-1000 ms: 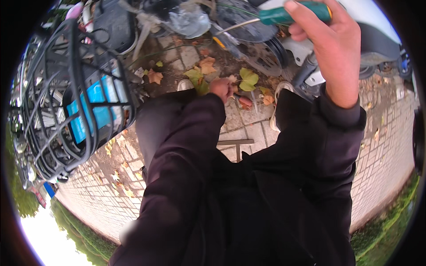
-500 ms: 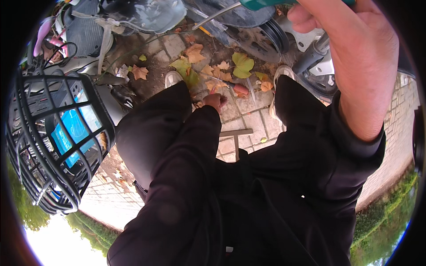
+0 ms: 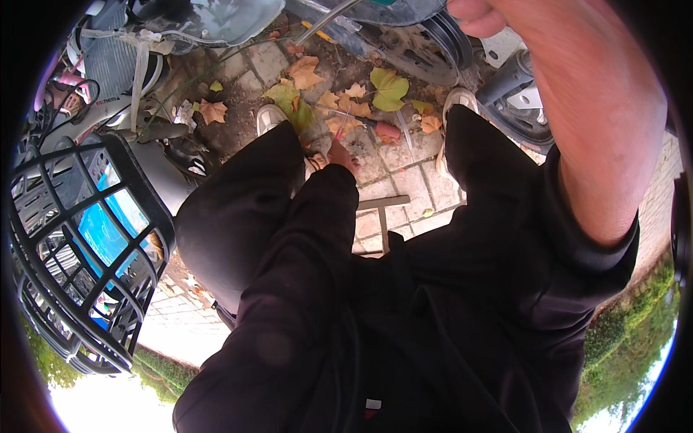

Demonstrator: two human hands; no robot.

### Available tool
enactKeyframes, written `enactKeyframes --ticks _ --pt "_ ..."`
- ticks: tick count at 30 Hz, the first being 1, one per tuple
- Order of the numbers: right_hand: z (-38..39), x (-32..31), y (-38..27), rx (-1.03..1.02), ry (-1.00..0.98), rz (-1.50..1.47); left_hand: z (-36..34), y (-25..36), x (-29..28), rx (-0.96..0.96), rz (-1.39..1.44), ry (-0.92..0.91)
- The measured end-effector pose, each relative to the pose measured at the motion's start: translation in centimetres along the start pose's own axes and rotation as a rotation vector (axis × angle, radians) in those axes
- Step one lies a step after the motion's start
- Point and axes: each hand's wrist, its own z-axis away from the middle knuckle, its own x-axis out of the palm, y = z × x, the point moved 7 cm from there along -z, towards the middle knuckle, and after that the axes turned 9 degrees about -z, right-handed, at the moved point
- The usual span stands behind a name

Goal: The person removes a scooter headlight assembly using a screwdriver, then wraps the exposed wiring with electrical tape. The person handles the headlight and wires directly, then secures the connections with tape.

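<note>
At the upper edge my right hand [image 3: 480, 16] is closed round a screwdriver; most of the hand and the green handle [image 3: 386, 2] are cut off. The screwdriver's metal shaft [image 3: 328, 20] points down and left, over a dusty machine part. Low between my shoes, my left hand [image 3: 342, 155] is small and closed, its fingers partly hidden, with a thin reddish tip showing beyond them. A red-handled screwdriver [image 3: 387, 130] lies on the paving just right of it, among dry leaves. Beside that lies a thin clear strip [image 3: 406, 131].
A black wire basket [image 3: 86, 238] holding a blue package [image 3: 112, 229] stands at my left. Wheel and scooter parts [image 3: 426, 58] line the far side. A grey T-shaped bar [image 3: 383, 203] is between my legs. Leaves [image 3: 390, 89] are scattered over the bricks.
My right hand and its screwdriver have gone farther up, more of them now out of the picture. My left hand has shifted slightly left. The whole view has moved a little.
</note>
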Motion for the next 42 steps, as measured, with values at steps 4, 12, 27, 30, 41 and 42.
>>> enactKeyframes --ticks 4,12,27,30,41,42 --pt "0.0 0.2 -0.4 -0.039 -0.074 0.093 -0.1 1.2 -0.5 0.023 0.129 0.025" --pt "0.3 2.9 5.8 -0.406 -0.384 0.684 17.7 10.7 5.1 0.682 0.161 0.071" --pt "11.0 13.8 26.4 0.277 -1.006 0.967 48.8 26.6 0.3 1.194 0.247 -0.053" --pt "6.7 15.5 20.8 0.138 -0.671 0.809 48.4 27.3 -0.2 1.126 0.286 -0.113" --pt "-4.2 20.5 10.3 -0.311 -0.281 0.382 48.5 29.0 0.6 1.197 0.336 -0.149" --pt "-5.0 19.7 10.1 -0.297 -0.269 0.250 48.3 29.0 0.5 1.183 0.341 -0.141"
